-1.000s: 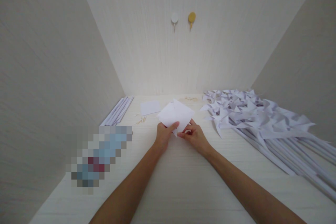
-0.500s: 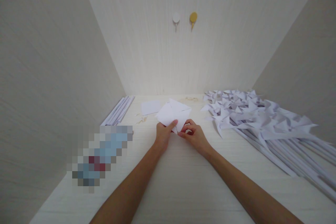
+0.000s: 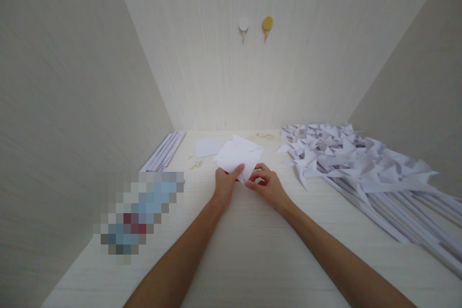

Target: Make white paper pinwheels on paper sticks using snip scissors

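At the middle of the pale wooden table [image 3: 252,250], both hands pinch the near corner of a white paper square [image 3: 238,155] that is partly folded, one flap lifted along a crease. The left hand [image 3: 225,186] presses its thumb down on the sheet's near edge, fingers curled under; the right hand [image 3: 266,186] closes thumb and forefinger on the point just beside it, so both are narrow and holding paper. The grip sits on a very small area, so I judge that a slip of either thumb could let the flap spring open or the crease wander off the diagonal, and a hard tug between the two hands could tear the corner. Just beyond the sheet lies a second, flat paper square [image 3: 207,147], with a few small tan sticks [image 3: 195,164] scattered near it; a sweeping wrist could knock these about. To the left a bundle of rolled paper sticks [image 3: 163,151] rests against the wall, near a blurred patch [image 3: 140,214]. To the right, well apart, lies a heap of finished paper pinwheels [image 3: 346,156]; a right elbow swung outward could crush their vanes. Two round wall hooks [image 3: 255,25] hang above.
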`<action>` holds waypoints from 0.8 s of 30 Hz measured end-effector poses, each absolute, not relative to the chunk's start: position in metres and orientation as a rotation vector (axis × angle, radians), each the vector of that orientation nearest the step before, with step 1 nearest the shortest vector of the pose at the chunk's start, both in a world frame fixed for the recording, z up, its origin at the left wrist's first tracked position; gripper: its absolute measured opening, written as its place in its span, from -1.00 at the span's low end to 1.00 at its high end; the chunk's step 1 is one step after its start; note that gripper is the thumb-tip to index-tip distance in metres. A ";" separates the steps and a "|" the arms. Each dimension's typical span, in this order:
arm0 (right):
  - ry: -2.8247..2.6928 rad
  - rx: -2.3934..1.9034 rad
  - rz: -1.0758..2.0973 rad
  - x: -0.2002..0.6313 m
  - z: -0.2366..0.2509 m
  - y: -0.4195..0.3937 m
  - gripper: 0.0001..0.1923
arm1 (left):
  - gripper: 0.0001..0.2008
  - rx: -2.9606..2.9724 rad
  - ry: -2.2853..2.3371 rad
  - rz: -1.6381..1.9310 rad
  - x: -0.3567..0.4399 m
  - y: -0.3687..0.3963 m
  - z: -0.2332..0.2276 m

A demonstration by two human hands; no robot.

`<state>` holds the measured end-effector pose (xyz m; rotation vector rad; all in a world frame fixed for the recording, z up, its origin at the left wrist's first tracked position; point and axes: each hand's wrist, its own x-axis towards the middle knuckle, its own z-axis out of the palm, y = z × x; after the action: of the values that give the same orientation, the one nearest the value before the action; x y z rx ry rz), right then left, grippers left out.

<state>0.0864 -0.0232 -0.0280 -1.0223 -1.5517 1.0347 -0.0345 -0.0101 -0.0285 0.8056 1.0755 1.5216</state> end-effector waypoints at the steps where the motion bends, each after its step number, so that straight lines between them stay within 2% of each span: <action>1: -1.552 -1.030 1.032 0.086 -0.028 -0.023 -0.86 | -0.70 0.808 1.076 1.525 -0.035 -0.010 -0.028; 7: -1.612 -1.050 1.000 0.083 -0.031 -0.022 -0.84 | -0.72 0.916 1.112 1.486 -0.033 -0.012 -0.029; 13: -1.574 -1.032 1.009 0.087 -0.033 -0.020 -0.84 | -0.67 0.799 0.935 1.490 -0.035 -0.011 -0.025; 18: -1.568 -1.068 0.969 0.088 -0.033 -0.020 -0.85 | -0.77 0.639 0.878 1.581 -0.045 -0.004 -0.022; 21: -1.432 -1.089 0.897 0.089 -0.035 -0.019 -0.76 | -0.78 0.651 0.904 1.573 -0.048 -0.003 -0.022; 24: -1.132 -1.071 0.919 0.090 -0.036 -0.018 -0.78 | -0.80 0.727 0.934 1.512 -0.047 -0.004 -0.022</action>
<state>0.0901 -0.0176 -0.0360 -1.0714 -1.1315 0.9187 -0.0469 -0.0040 -0.0220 0.7267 0.9336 1.5120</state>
